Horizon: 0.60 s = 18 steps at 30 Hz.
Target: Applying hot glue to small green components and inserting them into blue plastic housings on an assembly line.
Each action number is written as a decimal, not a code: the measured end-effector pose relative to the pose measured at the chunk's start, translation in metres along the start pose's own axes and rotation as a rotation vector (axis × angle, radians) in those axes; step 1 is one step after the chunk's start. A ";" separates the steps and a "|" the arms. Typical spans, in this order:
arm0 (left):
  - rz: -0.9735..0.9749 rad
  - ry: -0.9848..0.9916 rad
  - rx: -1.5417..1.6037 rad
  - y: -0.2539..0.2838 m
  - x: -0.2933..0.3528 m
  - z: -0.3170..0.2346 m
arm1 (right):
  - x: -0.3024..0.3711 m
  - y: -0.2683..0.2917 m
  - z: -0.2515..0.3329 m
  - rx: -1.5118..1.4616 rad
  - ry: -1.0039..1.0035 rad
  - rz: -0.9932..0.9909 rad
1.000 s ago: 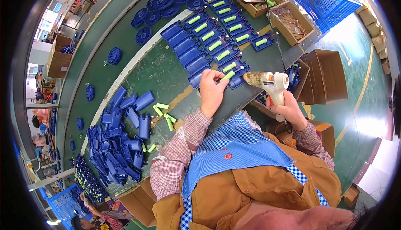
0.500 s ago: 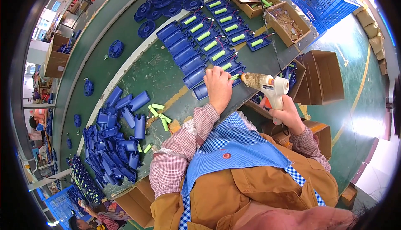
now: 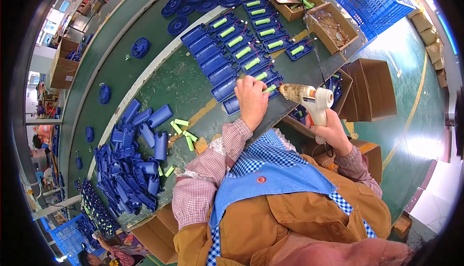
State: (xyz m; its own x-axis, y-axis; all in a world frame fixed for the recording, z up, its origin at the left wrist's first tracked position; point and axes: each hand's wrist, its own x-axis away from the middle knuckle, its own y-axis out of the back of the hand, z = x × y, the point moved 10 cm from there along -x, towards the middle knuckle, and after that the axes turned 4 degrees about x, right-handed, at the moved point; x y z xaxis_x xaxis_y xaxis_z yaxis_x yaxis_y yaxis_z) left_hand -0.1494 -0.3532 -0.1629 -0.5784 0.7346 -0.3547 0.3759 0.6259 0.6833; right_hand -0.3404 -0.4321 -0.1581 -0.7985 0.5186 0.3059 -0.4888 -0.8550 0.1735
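Observation:
My left hand (image 3: pixel 251 99) pinches a light-green battery cell (image 3: pixel 269 89) over the nearest blue plastic housing half (image 3: pixel 232 105) of the rows on the bench. My right hand (image 3: pixel 333 133) grips a white glue gun (image 3: pixel 316 102), its index finger by the orange trigger. The brown-stained nozzle end points left, almost touching the cell's right end. Beyond my left hand lie rows of blue housings, several with a green cell (image 3: pixel 252 64) and thin wires in them. My fingers partly hide the nearest housing.
Left on the bench are a heap of blue housings (image 3: pixel 126 169) and loose green cells (image 3: pixel 189 143). A belt beyond carries round blue grilles (image 3: pixel 140 47). Cardboard boxes (image 3: pixel 333 27) with wires and cells stand far right; an open carton (image 3: pixel 372 89) and blue crate (image 3: pixel 369 5) stand beyond the bench.
The round blue grilles have travelled along the belt, away and to the right. A white glove at the far end has left view. Both hands have barely shifted, keeping their holds.

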 end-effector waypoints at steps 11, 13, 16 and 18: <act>-0.130 0.109 0.054 0.071 0.000 0.030 | 0.001 -0.009 0.009 -0.022 0.065 0.016; -0.180 0.178 0.081 0.098 0.007 0.052 | 0.000 -0.012 0.010 -0.042 0.027 0.040; -0.265 0.239 0.048 0.138 0.023 0.085 | -0.004 -0.013 0.009 -0.067 0.070 0.030; -0.335 0.302 0.053 0.169 0.039 0.112 | 0.003 -0.014 0.008 -0.076 -0.100 0.068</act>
State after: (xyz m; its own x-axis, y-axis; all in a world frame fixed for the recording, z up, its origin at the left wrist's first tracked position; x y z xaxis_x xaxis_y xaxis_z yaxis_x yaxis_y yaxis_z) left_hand -0.0270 -0.1892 -0.1330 -0.8569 0.3846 -0.3431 0.1639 0.8344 0.5262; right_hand -0.3327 -0.4183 -0.1518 -0.7932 0.4528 0.4073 -0.4634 -0.8826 0.0787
